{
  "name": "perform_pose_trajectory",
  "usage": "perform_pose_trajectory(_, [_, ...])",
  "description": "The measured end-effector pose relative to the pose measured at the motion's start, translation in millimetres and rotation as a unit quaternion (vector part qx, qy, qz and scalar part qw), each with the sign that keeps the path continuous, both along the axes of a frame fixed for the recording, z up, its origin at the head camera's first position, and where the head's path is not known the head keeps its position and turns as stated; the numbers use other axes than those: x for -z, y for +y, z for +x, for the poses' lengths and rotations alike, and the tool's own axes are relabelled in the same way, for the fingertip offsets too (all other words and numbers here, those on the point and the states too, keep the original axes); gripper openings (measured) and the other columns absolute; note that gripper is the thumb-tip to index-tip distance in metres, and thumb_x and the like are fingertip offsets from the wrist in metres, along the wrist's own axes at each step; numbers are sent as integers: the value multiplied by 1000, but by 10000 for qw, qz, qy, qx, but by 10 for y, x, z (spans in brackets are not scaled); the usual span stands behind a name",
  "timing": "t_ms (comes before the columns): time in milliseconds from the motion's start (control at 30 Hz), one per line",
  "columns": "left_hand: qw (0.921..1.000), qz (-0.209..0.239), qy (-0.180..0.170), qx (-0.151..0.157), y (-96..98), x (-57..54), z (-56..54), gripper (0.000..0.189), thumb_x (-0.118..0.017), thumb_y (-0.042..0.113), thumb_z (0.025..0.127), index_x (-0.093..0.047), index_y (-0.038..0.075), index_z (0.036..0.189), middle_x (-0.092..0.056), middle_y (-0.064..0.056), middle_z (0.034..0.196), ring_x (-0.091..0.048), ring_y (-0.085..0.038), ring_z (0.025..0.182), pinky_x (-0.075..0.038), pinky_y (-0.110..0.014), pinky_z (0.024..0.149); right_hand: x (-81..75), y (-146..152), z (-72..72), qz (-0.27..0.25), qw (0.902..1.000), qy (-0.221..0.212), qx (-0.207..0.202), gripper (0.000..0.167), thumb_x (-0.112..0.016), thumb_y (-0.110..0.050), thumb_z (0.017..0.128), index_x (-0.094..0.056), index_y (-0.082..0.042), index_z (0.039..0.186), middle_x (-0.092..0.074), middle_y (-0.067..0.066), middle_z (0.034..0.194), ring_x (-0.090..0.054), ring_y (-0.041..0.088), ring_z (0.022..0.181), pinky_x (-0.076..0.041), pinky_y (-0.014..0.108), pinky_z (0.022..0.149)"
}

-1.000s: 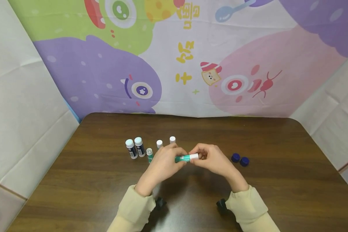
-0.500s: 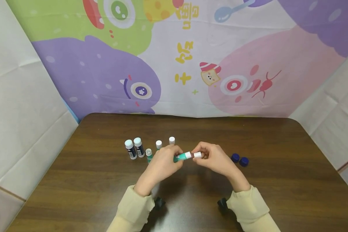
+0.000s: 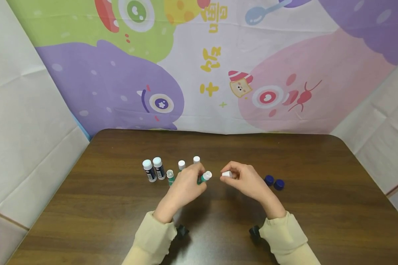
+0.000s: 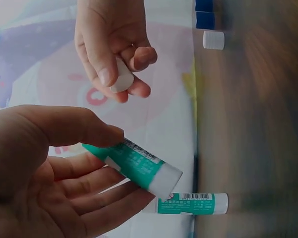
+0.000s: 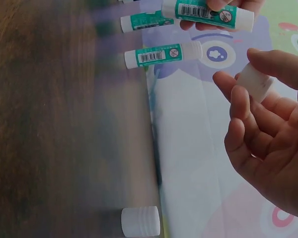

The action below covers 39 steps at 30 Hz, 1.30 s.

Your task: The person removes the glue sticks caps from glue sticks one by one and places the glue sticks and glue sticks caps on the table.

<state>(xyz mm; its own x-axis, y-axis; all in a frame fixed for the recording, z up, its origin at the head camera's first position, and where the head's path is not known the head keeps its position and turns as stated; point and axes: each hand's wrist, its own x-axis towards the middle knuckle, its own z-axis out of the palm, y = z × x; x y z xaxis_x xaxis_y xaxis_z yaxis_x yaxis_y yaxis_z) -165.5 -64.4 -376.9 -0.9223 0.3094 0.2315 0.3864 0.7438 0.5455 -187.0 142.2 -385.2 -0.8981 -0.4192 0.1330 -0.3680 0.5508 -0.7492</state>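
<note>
In the head view, the left hand (image 3: 187, 182) sits just left of the lower centre, its thumb and fingers clamped on a green tube (image 3: 203, 178) that tilts with its open white end towards the right. To the right of it, apart from the tube, the right hand (image 3: 244, 179) pinches a white cap (image 3: 227, 174). Left of the hands stand two dark-labelled bottles (image 3: 159, 169) with pale tops, then an open green tube beside the left wrist; two white-topped tubes (image 3: 181, 164) show partly behind the left hand. Two dark blue caps (image 3: 273, 182) lie on the brown table (image 3: 318, 202) at the right, near the right hand. A cartoon-printed cloth (image 3: 219, 117) fills the upper part

In the left wrist view, the held tube slants across the lower centre between thumb and fingers, white end to the lower right. The right hand comes in at upper centre with the cap between thumb and fingers. A loose white cap (image 4: 214, 40) is at upper right, next to the blue ones

In the right wrist view, the right hand is at right, closed on its cap between thumb and fingertips; the held tube is at the top edge, with two more green tubes below and left of it, and the loose cap at lower centre
</note>
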Motion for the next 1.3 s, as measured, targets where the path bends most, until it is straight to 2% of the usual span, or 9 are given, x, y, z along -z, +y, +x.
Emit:
perform_pose_trajectory(267, [9998, -88, -151, 74, -17, 27, -11, 22, -64, 5, 69, -50, 9, 85, -48, 0, 79, -45, -14, 67, -39, -27, 60, 67, 0, -34, 356, 9991, 142, 194, 21, -61, -33, 85, -60, -16, 96, -59, -4, 68, -44, 8, 54, -38, 23, 50])
perform_pose_trajectory(500, [9990, -263, -326, 125, -24, 79, -28, 24, -61, 1, 67, -48, 9, 85, -49, 0, 80, -47, -15, 68, -41, -31, 62, 133, 20, -53, 1134, 9921, 379, 384, 24, -55, -41, 88, -58, -18, 83, -48, -7, 58, -37, 6, 48, -34, 23, 47])
perform_pose_trajectory(767, [9971, -595, -393, 248, -38, 84, -31, 25, -60, -2, 67, -50, 7, 88, -51, -1, 75, -49, -16, 65, -40, -30, 59, 187, 36, -70, 1619, 9856, 211, 435, 19, -57, -34, 88, -55, -16, 92, -52, -5, 66, -42, 9, 51, -35, 25, 50])
perform_pose_trajectory(867, [9965, -670, -434, 264, -43, 80, -32, 26, -61, -2, 67, -51, 7, 89, -53, -1, 73, -50, -16, 65, -41, -31, 59, 206, 30, -78, 1800, 9827, 95, 432, 23, -60, -31, 86, -55, -14, 99, -61, -2, 79, -51, 10, 60, -40, 27, 55])
perform_pose_trajectory(967, [9961, -743, -396, 268, -45, 89, -35, 25, -61, -2, 67, -51, 7, 89, -54, -2, 74, -52, -17, 66, -42, -32, 59, 216, 26, -81, 1859, 9816, 14, 429, 27, -64, -29, 84, -55, -12, 103, -66, 3, 95, -59, 13, 73, -44, 31, 61])
perform_pose_trajectory(1033, [9962, -769, -318, 271, -45, 97, -37, 24, -61, -3, 68, -51, 7, 87, -55, -3, 74, -54, -18, 67, -42, -33, 60, 218, 24, -78, 1906, 9808, 26, 411, 26, -66, -28, 82, -56, -13, 101, -67, 4, 100, -61, 13, 77, -45, 31, 64])
perform_pose_trajectory(1167, [9958, -870, -86, 254, -47, 112, -40, 23, -62, -6, 68, -51, 7, 83, -54, -4, 74, -55, -21, 68, -42, -34, 59, 232, 32, -81, 2017, 9788, 164, 313, 17, -69, -26, 79, -59, -19, 91, -65, -3, 91, -57, 10, 74, -45, 31, 65])
perform_pose_trajectory(1300, [9941, -1064, 109, 156, -63, 129, -41, 22, -61, -7, 68, -52, 6, 83, -53, -5, 75, -55, -23, 66, -43, -35, 57, 255, 34, -91, 2118, 9768, 277, 185, 11, -67, -19, 80, -60, -19, 88, -60, -6, 85, -53, 11, 75, -43, 32, 67])
